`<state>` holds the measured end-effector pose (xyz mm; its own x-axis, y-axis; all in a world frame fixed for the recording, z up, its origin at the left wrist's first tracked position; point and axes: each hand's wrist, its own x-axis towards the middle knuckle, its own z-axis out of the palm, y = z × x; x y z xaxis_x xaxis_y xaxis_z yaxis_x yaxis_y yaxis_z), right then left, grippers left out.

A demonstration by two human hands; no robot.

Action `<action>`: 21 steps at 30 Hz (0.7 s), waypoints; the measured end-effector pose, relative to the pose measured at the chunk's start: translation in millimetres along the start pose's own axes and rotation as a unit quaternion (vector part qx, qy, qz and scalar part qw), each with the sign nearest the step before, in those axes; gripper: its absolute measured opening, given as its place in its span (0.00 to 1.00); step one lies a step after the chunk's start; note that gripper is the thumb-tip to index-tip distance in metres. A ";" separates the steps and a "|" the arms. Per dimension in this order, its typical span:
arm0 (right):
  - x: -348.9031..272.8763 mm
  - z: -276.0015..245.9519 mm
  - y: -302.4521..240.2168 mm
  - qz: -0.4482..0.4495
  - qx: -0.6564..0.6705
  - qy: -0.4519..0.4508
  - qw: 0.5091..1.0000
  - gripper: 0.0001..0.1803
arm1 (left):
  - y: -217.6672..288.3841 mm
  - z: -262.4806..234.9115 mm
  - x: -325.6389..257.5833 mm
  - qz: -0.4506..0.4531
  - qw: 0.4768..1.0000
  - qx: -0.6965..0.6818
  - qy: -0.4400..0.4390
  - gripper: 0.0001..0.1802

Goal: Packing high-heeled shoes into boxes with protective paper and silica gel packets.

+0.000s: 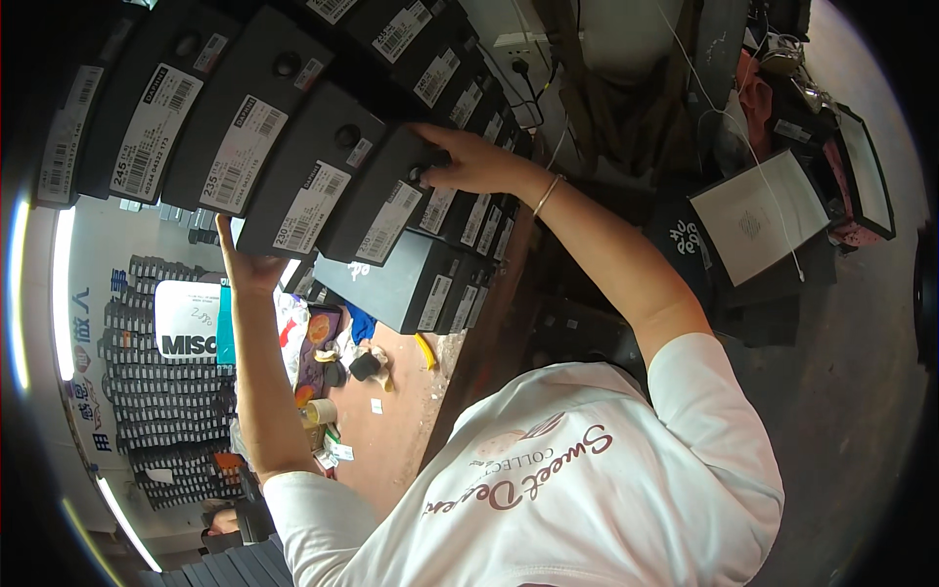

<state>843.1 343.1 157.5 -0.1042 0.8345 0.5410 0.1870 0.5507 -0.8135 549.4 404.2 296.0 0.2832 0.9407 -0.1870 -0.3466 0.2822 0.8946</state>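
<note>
A row of dark grey shoe boxes (315, 161) with white labels and round finger holes fills the upper left, leaning at a slant. My right hand (474, 161) grips the rightmost shoe box (377, 201) of this row; its thumb lies by the round hole and the other fingers reach over the top edge. From below, my left hand (256, 262) supports the lower edge of the row near a neighbouring box, with the fingers partly hidden behind it. A thin bracelet (548, 194) circles my right wrist.
More stacked shoe boxes (435, 73) stand just behind and right of the row. Below, a brown table (396, 430) carries a yellow curved item (424, 351), a tape roll (319, 411) and cloths. Far left, a wall of boxes (166, 391); at right, an open box lid (761, 217) and cables.
</note>
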 end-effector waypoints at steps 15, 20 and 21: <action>-3.8 20.1 -4.5 0.041 -0.096 0.093 0.990 0.27 | -10.5 -3.5 2.4 0.083 0.996 -0.007 -0.033 0.37; -6.1 33.6 4.0 0.035 0.075 0.147 0.986 0.27 | -3.8 -1.1 8.0 0.125 0.986 -0.026 -0.104 0.35; -10.5 30.6 -9.2 0.056 0.108 0.143 0.982 0.27 | -5.7 -2.2 7.2 0.148 0.981 -0.005 -0.126 0.34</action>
<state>812.6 329.7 152.7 0.1897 0.8679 0.4591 -0.0334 0.4730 -0.8804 551.5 409.8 288.6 0.3795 0.9060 0.1877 -0.4551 0.0061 0.8904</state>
